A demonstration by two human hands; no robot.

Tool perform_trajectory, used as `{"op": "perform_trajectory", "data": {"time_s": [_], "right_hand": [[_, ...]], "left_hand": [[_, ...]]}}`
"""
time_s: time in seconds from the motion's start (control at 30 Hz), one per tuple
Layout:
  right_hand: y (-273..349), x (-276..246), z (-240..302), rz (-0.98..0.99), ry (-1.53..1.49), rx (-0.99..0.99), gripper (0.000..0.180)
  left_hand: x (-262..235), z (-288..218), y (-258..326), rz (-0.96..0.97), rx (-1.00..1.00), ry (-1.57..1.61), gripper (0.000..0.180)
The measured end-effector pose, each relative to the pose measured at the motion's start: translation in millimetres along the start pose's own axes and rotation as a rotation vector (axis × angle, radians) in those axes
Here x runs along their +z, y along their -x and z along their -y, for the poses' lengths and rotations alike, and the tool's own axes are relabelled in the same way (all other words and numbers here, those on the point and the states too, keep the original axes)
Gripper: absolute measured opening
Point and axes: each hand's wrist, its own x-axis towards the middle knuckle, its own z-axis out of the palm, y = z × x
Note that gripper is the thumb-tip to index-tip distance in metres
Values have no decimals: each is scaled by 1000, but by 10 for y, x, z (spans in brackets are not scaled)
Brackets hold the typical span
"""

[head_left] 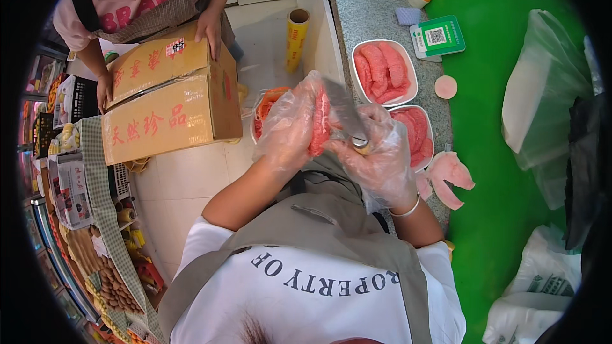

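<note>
Pink fruit segment (320, 121) gripped in gloved left hand (290, 124); right hand (379, 153) clasps knife (347, 114). Best keep blade shallow, away from fingers. Filled trays (384, 71) at counter (357, 13) edge.

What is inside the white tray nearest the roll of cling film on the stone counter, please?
The white tray holds several peeled pink fruit segments, packed side by side and uncovered. They hide most of its bottom, so anything beneath them cannot be seen.

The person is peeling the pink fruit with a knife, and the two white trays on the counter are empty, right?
Not quite. The head view shows both white trays holding peeled pink fruit pieces. The rest holds: gloved hands work the pink fruit with a knife.
</note>
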Motion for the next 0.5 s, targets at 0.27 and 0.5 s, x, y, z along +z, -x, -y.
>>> {"op": "perform_trajectory", "data": {"time_s": [0.27,0.5], "right_hand": [[-39,45,-64,116,3,-37,27],[-105,21,-114,182,136,-65,24]], "left_hand": [[-195,169,-117,-15,132,-533,51],[-210,237,-150,-26,122,-542,52]]}}
